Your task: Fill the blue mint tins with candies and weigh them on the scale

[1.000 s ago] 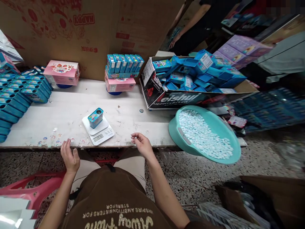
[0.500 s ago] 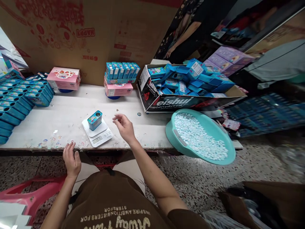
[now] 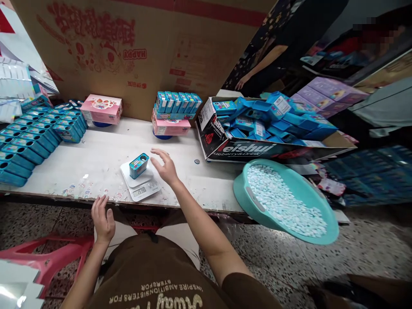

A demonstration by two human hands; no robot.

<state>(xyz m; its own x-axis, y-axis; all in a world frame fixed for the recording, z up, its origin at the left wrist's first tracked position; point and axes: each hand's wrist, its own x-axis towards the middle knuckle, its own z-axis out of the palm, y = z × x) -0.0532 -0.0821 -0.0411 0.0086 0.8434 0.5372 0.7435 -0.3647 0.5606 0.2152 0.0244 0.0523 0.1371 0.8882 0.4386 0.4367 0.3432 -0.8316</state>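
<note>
A small blue tin [image 3: 139, 165] with a round hole in its top stands on a white digital scale [image 3: 146, 190], whose display is lit with digits. Just right of the tin, my right hand [image 3: 165, 166] hovers with its fingers apart and nothing in them. My left hand [image 3: 103, 219] rests at the table's front edge, left of the scale, fingers spread and holding nothing. Right of my right arm, a teal basin [image 3: 240, 193] holds a heap of pale blue-white pieces [image 3: 283, 199].
Rows of blue tins [image 3: 28, 143] fill the left side. Pink boxes [image 3: 102, 110] stand along a big cardboard box [image 3: 154, 51], one topped with blue packs [image 3: 178, 103]. A black carton [image 3: 244, 148] of blue tins lies behind the basin. Behind it, a person's arm [image 3: 267, 62] shows.
The view has shifted, so the table's things appear further right and slightly lower. My right hand has come closer to the tin on the scale. Both hands remain without anything in them.
</note>
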